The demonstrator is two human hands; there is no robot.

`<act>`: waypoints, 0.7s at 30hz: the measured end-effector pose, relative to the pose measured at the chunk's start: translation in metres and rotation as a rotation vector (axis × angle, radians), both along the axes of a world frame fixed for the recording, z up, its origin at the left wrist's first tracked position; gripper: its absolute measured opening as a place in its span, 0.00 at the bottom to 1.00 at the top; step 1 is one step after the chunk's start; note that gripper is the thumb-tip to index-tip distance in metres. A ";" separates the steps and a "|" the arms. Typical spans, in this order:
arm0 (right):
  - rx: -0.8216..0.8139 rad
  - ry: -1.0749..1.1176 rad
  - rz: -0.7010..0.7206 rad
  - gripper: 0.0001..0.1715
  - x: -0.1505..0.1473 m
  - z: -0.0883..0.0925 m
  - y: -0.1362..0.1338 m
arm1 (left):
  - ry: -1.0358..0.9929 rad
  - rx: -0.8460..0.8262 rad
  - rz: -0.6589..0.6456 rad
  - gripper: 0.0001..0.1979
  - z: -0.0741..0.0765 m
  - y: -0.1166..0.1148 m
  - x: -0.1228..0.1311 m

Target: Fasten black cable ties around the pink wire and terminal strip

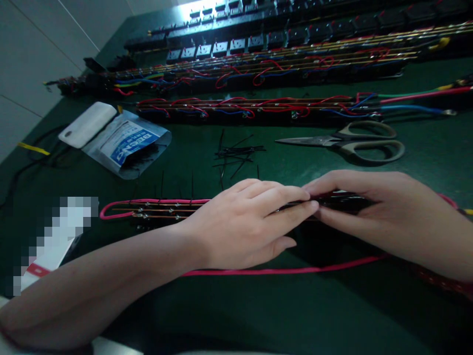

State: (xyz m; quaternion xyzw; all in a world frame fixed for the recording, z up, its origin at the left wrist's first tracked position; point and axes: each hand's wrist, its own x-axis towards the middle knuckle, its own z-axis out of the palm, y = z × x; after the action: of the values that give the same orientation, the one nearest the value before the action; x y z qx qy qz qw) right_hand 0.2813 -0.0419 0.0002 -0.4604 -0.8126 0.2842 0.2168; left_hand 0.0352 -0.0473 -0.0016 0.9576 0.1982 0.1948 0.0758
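Head view: copper rods [188, 211] line a dark strip [158, 214]; whether fingers [279, 198] pinch it is unclear.

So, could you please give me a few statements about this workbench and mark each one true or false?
1. The fingertips of the left hand and right hand are close together at the nearest wired strip. True.
2. The right hand is holding the scissors. False: they lie on the green table, beyond the hands.
3. A stretch of pink cable lies nearer the camera than the left hand. True.
4. The clear bag with the blue label is to the right of the scissors. False: it is to their left.
5. The loose pile of thin black ties lies between the bag and the scissors. True.
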 end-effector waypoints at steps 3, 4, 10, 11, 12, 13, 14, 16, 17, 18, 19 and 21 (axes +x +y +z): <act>0.004 -0.003 -0.005 0.11 0.000 0.001 0.000 | 0.000 0.000 -0.002 0.20 0.000 0.000 0.000; 0.005 -0.005 -0.005 0.11 0.000 0.002 0.000 | 0.000 0.001 -0.002 0.20 0.000 0.000 0.000; -0.008 -0.013 -0.009 0.11 0.001 0.002 0.000 | 0.005 0.008 -0.001 0.20 0.000 0.000 0.000; -0.008 -0.013 -0.007 0.11 0.001 0.001 0.000 | 0.007 0.008 -0.001 0.20 0.000 0.000 0.000; -0.007 -0.012 -0.006 0.11 0.001 0.001 0.000 | 0.009 0.009 0.000 0.20 0.001 0.000 0.000; -0.005 -0.011 -0.006 0.11 0.001 0.001 0.000 | 0.011 0.009 0.000 0.20 0.001 0.000 0.000; -0.003 -0.012 -0.005 0.11 0.001 0.001 0.000 | 0.015 0.009 0.001 0.20 0.001 0.000 0.000; 0.004 -0.010 0.001 0.11 0.000 0.001 0.000 | 0.023 0.008 0.003 0.19 0.001 0.000 0.000; 0.005 -0.011 0.003 0.11 0.000 0.001 0.000 | 0.028 0.008 0.004 0.20 0.001 0.000 0.000; 0.005 -0.012 0.005 0.11 -0.001 0.002 0.000 | 0.033 0.007 0.004 0.20 0.001 0.000 0.000; 0.003 -0.013 0.006 0.12 -0.001 0.002 0.000 | 0.038 0.006 0.004 0.20 0.002 0.000 0.000; -0.005 -0.015 0.000 0.12 -0.002 0.003 0.000 | 0.046 0.006 0.002 0.20 0.002 0.000 0.000</act>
State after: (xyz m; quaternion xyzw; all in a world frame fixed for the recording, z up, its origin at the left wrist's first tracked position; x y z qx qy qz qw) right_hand 0.2798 -0.0423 0.0035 -0.4631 -0.8135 0.2827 0.2094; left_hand 0.0351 -0.0472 0.0000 0.9619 0.2004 0.1733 0.0682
